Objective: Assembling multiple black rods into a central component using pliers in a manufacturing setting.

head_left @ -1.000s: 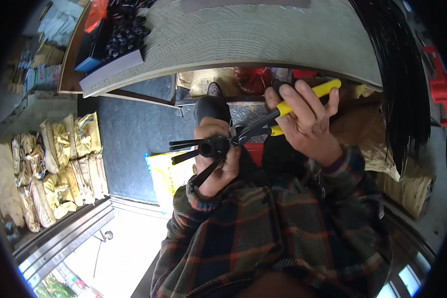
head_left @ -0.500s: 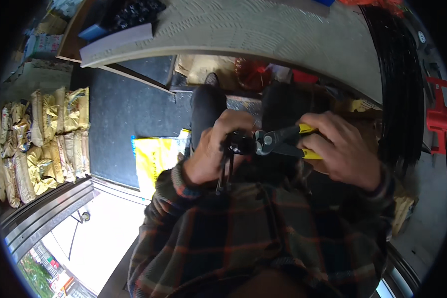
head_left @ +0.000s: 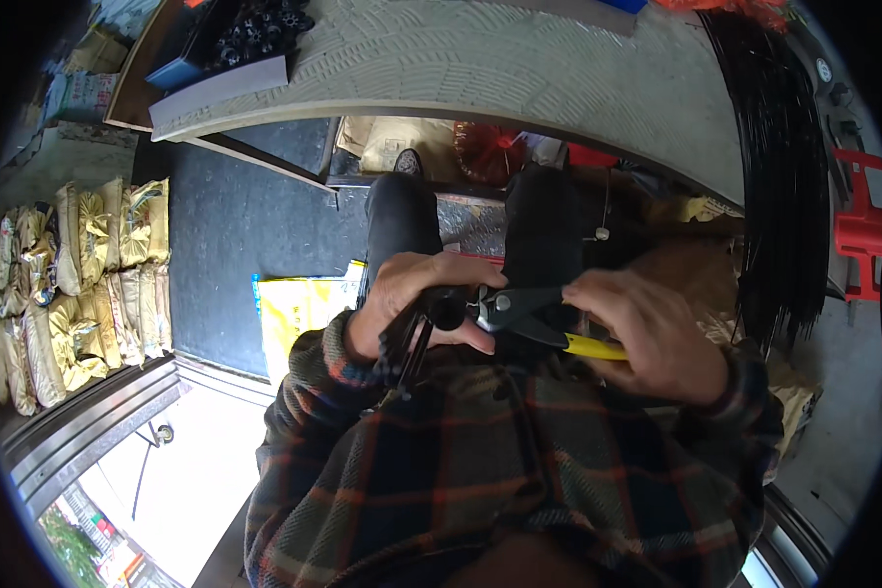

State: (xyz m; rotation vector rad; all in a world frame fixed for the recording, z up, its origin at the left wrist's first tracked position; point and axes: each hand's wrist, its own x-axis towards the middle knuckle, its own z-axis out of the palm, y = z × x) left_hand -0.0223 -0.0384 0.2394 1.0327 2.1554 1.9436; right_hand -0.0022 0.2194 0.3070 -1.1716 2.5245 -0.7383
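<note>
My left hand [head_left: 402, 297] is closed around a black piece with a round, tube-like end [head_left: 448, 312] and several thin dark rods [head_left: 402, 348] hanging from it toward my shirt. My right hand [head_left: 647, 328] grips a pair of pliers [head_left: 524, 312] with dark jaws and yellow handles; one yellow handle [head_left: 595, 347] shows below the fingers, and the other is mostly hidden by them. The pliers' head meets the right side of the black piece, beside my left fingertips. Exactly what lies between the jaws is too small to tell.
Ahead stands a grey-topped bench [head_left: 519, 69] with a heap of small black parts [head_left: 265, 34]. Long black rods [head_left: 779, 176] hang at its right, near a red plastic stool [head_left: 862, 216]. Wrapped bundles [head_left: 88, 284] are stacked left. A yellow bag [head_left: 304, 314] lies beside my leg.
My left hand and the black piece have shifted slightly left and down, its rods now more spread. The pliers have tilted, their visible handle lower, and my right fingers have moved along the tool.
</note>
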